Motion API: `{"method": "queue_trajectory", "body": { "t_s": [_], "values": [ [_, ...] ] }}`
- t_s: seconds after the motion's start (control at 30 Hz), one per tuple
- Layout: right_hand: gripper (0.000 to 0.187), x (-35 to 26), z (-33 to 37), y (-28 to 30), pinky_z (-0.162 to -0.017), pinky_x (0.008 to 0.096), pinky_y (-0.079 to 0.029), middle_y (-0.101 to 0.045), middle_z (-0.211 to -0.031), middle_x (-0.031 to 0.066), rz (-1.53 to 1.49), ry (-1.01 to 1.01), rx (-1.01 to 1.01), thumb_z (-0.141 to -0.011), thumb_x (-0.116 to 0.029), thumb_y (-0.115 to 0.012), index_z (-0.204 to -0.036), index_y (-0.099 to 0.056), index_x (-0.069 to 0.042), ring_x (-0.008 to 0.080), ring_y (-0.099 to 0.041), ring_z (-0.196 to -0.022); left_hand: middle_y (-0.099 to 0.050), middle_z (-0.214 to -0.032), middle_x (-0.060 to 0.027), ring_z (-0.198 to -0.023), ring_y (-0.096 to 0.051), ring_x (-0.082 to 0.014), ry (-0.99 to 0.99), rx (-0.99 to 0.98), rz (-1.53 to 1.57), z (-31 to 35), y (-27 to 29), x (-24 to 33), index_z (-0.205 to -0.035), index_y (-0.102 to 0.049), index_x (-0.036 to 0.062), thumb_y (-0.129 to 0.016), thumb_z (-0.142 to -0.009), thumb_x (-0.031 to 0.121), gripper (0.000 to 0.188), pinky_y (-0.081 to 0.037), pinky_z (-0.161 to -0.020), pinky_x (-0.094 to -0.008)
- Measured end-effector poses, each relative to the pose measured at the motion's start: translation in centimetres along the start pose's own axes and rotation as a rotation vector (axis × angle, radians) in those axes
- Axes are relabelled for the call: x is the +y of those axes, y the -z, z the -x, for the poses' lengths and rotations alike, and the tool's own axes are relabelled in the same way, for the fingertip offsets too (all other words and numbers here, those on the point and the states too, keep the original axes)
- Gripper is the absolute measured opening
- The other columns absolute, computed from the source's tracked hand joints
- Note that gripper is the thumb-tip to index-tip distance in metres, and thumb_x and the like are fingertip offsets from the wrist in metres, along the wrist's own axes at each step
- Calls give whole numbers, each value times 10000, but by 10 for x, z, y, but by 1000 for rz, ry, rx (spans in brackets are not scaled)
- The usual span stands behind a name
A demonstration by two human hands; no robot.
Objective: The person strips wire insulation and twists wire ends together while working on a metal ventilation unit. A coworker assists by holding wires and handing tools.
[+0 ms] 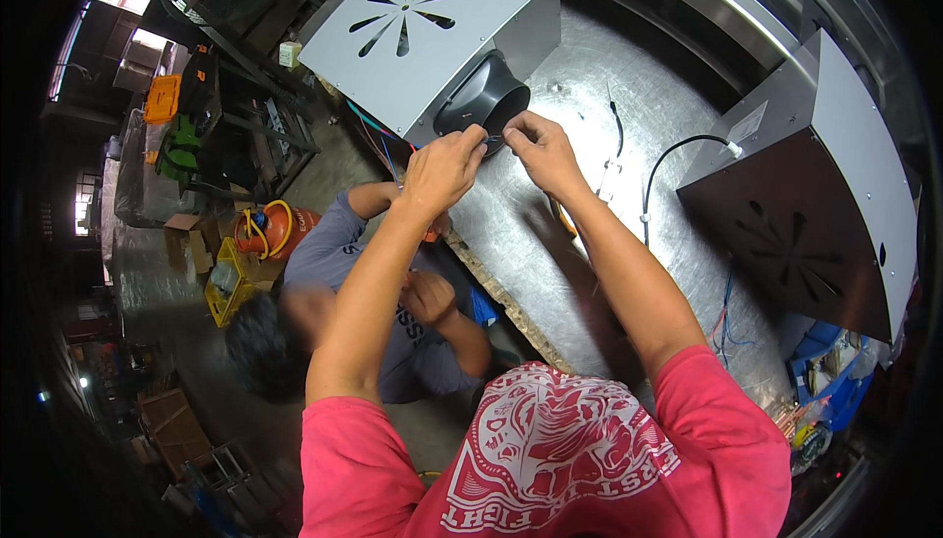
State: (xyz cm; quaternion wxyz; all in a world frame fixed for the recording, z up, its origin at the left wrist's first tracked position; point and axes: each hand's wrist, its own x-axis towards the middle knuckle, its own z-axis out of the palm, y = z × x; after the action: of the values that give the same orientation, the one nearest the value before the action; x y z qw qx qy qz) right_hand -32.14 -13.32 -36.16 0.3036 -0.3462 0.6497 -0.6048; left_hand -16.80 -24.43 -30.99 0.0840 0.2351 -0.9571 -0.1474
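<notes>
A grey metal box (452, 22) with petal-shaped slots stands on the metal table at the far side. A black round duct collar (496, 101) sticks out of its near face. Just in front of that collar, my left hand (442, 169) and my right hand (538, 153) are close together, each with fingers pinched. A thin dark wire seems to run between their fingertips; its ends are hidden. Red and blue wires (385, 150) hang by the box's left edge, near my left hand. An orange-handled tool (563, 219) lies partly hidden under my right forearm.
A second slotted metal box (864, 135) stands at the right, a black cable (652, 174) coming from it. A short black lead (618, 125) lies on the metal table (629, 56). Left of the table edge, a co-worker (344, 253) crouches near an orange cylinder (280, 228). A blue bin (835, 366) holds parts.
</notes>
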Motion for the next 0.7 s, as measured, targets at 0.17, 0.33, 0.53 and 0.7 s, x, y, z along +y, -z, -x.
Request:
{"method": "queue_trajectory", "body": {
  "t_s": [0.17, 0.33, 0.53, 0.7],
  "values": [
    [260, 5, 3, -5, -704, 351, -512, -720, -836, 131, 75, 128, 6, -954, -239, -658, -1026, -717, 4, 191, -642, -721, -712, -953, -150, -911, -679, -413, 7, -17, 13, 0, 0, 1, -1148, -579, 115, -577, -1020, 268, 200, -520, -740, -527],
    [279, 9, -2, -1, -753, 371, -519, -717, -858, 145, 77, 1, -65, -978, -255, -651, -1015, -705, 16, 233, -673, -793, -715, -964, -147, -912, -675, -413, 49, -26, 47, -1, 2, 3, -1094, -605, 98, -605, -1010, 300, 219, -521, -738, -515],
    [269, 15, 2, -8, -758, 387, -518, -704, -827, 142, 34, -6, -13, -999, -235, -621, -966, -675, 27, 256, -673, -785, -719, -907, -127, -806, -701, -312, 89, 163, 320, -8, -9, 0, -1031, -718, 55, -682, -965, 234, 194, -537, -745, -425],
    [260, 14, 7, -12, -750, 389, -518, -701, -815, 147, 29, -23, 16, -1001, -229, -619, -972, -670, 25, 254, -672, -773, -712, -866, -49, -721, -641, -144, 348, 92, 633, -15, -20, -8, -1071, -741, 7, -683, -933, 180, 229, -511, -679, -309]
  ]
}}
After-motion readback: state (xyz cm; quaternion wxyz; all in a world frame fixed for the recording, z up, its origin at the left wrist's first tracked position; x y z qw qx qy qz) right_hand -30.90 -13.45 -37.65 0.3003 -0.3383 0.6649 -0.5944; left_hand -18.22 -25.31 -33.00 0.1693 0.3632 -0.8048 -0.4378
